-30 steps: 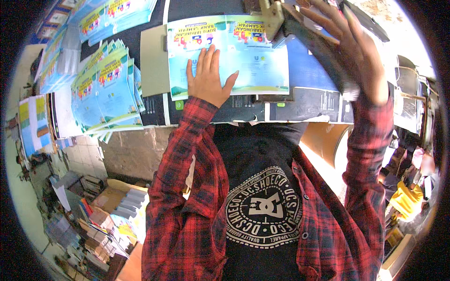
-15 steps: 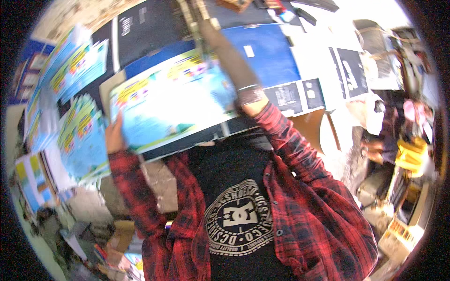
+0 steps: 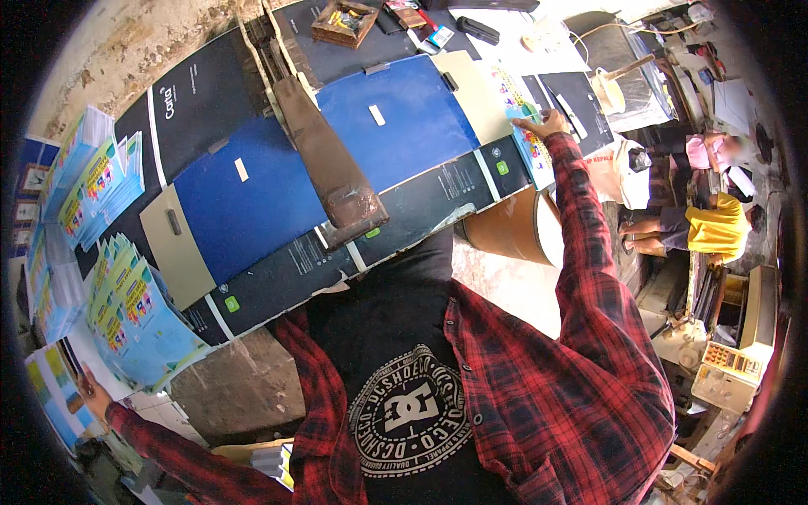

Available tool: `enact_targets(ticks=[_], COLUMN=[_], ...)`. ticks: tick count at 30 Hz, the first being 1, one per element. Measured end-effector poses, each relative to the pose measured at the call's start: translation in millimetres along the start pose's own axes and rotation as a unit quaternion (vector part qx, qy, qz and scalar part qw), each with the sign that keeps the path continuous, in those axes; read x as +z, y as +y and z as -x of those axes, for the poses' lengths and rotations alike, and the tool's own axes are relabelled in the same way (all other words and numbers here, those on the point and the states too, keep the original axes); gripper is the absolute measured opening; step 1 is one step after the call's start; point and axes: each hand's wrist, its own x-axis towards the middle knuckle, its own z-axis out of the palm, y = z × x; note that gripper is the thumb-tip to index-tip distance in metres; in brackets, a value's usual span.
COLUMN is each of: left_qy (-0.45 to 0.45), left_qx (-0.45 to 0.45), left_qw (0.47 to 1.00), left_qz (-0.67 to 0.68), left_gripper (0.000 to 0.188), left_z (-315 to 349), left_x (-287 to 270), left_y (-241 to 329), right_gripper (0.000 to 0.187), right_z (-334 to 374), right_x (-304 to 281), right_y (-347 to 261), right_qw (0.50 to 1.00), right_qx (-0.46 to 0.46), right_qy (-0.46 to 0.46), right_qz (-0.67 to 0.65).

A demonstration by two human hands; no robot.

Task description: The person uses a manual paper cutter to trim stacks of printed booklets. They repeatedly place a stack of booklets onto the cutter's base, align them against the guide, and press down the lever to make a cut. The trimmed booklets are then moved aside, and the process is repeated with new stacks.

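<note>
At the right of the worktable, my right hand (image 3: 547, 124) reaches out with its fingers closed on the edge of a light-blue printed booklet (image 3: 539, 162). Out at the far left, my left hand (image 3: 96, 396) has its fingers extended beside a white sheet (image 3: 99, 364); it seems to hold nothing. A fanned pile of blue and yellow booklets (image 3: 139, 307) lies just above that hand. Between my hands, a long brown lever arm (image 3: 324, 160) crosses two blue boards (image 3: 244, 198) on the table. Neither hand touches the lever.
More booklet stacks (image 3: 101, 185) stand at the table's left end. A small wooden tray (image 3: 345, 23) and a black case (image 3: 477, 30) lie along the back. Below the right side stands a brown drum (image 3: 509, 227). Beyond, a person in yellow (image 3: 715, 227) sits near a wooden cabinet (image 3: 732, 362).
The open printed spread under the lever has gone, and the blue boards show. My right hand has left the lever's end for the right; my left hand has swung out far left.
</note>
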Motion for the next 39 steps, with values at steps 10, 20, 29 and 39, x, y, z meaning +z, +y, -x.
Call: enact_targets(ticks=[10, 20, 29, 39], left_qy=[-0.176, -0.475, -0.567, -0.503], left_qx=[0.331, 0.528, 0.366, 0.394], left_qw=[0.831, 0.427, 0.466, 0.571], left_qz=[0.411, 0.56, 0.572, 0.514], left_gripper=[0.062, 0.046, 0.038, 0.063], left_z=[210, 344, 462, 435], left_x=[-118, -92, 2, 19], left_y=[252, 484, 535, 487], right_gripper=[0.121, 0.105, 0.042, 0.032], right_z=[-22, -5, 30, 227], right_x=[-7, 1, -13, -129], right_y=[9, 18, 59, -89], right_qw=[0.993, 0.979, 0.932, 0.883], right_qx=[0.048, 0.13, -0.025, -0.364], right_qy=[-0.106, -0.054, 0.255, -0.221], right_qz=[-0.029, -0.149, -0.258, -0.198])
